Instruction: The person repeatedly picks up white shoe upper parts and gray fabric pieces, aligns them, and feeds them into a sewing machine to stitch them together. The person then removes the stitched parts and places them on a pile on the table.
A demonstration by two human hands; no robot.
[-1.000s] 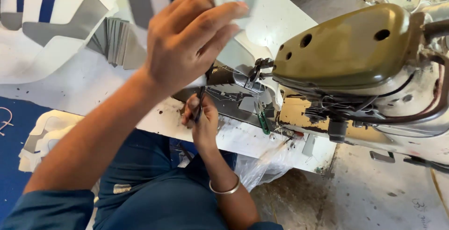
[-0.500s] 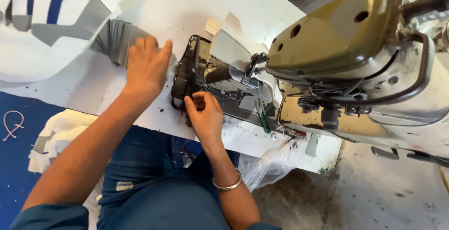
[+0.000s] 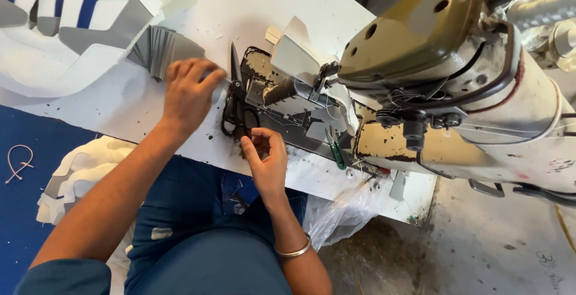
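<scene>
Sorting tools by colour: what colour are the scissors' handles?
Black, seen in the head view: the scissors lie between both hands.

That sewing machine is painted metal, olive on top with a dull sheen, cream below, and the paint's chipped and grimy. The scissors look like dark matt metal with black looped handles. The table has a white matt top, scuffed and speckled with dark spots. The grey pieces stacked on it look like thin matt sheet, cloth or synthetic, hard to say. Crinkly clear plastic bag hangs below. Shiny metal bangle.
</scene>
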